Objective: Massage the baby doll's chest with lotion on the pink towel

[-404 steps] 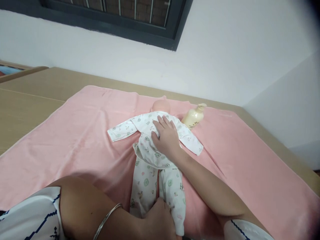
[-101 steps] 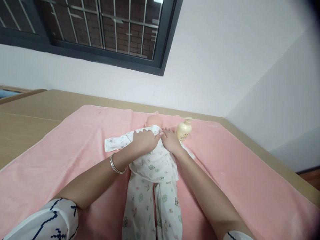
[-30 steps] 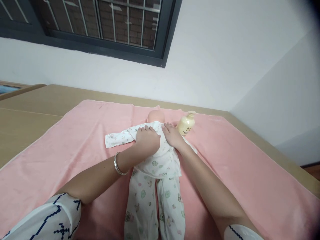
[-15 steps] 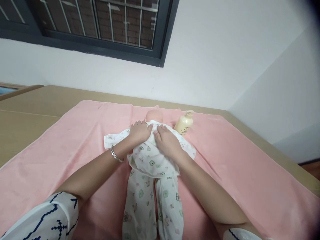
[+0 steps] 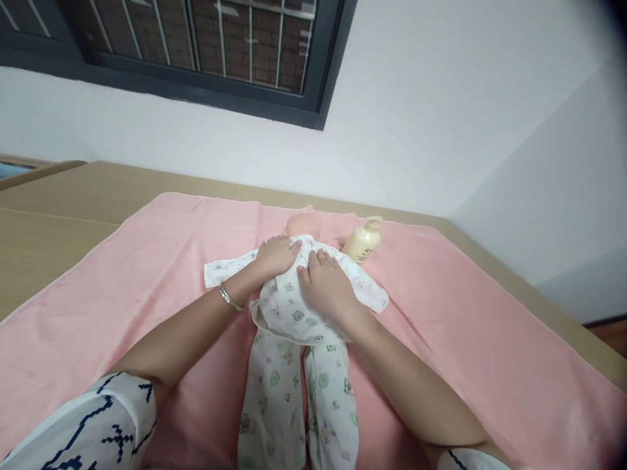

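Note:
A baby doll lies stretched out on a pink sheet point(image 5: 161, 254), its bare head point(image 5: 302, 225) at the far end. It wears a white printed top point(image 5: 294, 313) and matching trousers point(image 5: 274, 391), sleeves spread to both sides. My left hand point(image 5: 278, 256) rests flat on the doll's upper chest at the left, fingers extended. On the right side of the chest lies my right hand point(image 5: 329, 284), palm down with the fingers stretched out. Both palms are hidden against the cloth. Neither hand grasps anything.
Beside the doll's head, at the right, a cream pump bottle point(image 5: 362, 243) stands on the sheet. A wooden surface point(image 5: 63, 215) shows around the sheet's edges. Behind it rise a white wall point(image 5: 401, 130) and a dark-framed window point(image 5: 313, 108) with bars.
My right hand has slid slightly down the chest towards me, and the right sleeve has shifted a little outward. My left hand stays nearly in place.

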`<state>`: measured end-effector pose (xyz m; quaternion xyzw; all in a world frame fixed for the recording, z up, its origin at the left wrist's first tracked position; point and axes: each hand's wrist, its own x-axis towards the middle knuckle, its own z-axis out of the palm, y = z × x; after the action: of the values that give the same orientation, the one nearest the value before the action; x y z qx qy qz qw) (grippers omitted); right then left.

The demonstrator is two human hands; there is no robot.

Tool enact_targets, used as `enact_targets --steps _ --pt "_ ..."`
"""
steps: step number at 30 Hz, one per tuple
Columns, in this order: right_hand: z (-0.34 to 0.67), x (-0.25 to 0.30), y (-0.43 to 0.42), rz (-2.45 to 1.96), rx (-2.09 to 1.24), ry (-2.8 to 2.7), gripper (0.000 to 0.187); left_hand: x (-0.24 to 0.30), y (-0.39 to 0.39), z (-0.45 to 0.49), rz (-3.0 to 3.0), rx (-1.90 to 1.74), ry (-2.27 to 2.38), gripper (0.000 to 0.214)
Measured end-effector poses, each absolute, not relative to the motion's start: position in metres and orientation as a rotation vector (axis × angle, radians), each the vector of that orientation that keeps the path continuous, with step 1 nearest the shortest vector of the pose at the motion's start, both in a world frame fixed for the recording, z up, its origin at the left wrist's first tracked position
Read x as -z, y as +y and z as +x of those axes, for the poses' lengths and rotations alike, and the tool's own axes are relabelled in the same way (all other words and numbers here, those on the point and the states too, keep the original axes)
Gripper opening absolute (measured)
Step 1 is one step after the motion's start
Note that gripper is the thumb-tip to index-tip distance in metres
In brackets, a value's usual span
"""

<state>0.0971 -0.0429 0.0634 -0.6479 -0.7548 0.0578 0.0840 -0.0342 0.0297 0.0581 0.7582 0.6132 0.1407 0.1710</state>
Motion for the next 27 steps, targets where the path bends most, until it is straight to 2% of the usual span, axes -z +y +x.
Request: enact_targets --steps 4,8,18,23,27 --pt "0.121 -0.055 -0.015 -1.766 -0.244 -2.161 0.052 -0.053 0.017 -0.024 2.239 -0.4 1.803 0.056" --pt "0.149 -0.047 0.015 -1.759 -0.354 -2.106 0.05 -0.061 -0.018 -0.012 2.467 -0.247 1.799 0.055" --pt "0.105 -0.068 -0.036 -1.868 -0.061 -2.279 0.045 -0.061 0.023 -0.035 2.231 -0.308 1.692 0.066" --pt "0.134 -0.054 0.0 -1.776 -0.2 -2.155 0.044 -0.064 -0.013 -0.018 2.565 -0.184 1.801 0.051" --pt "0.144 -0.049 0.009 -1.795 -0.223 -2.091 0.045 -0.067 -0.033 -0.013 2.72 -0.053 1.665 0.051"
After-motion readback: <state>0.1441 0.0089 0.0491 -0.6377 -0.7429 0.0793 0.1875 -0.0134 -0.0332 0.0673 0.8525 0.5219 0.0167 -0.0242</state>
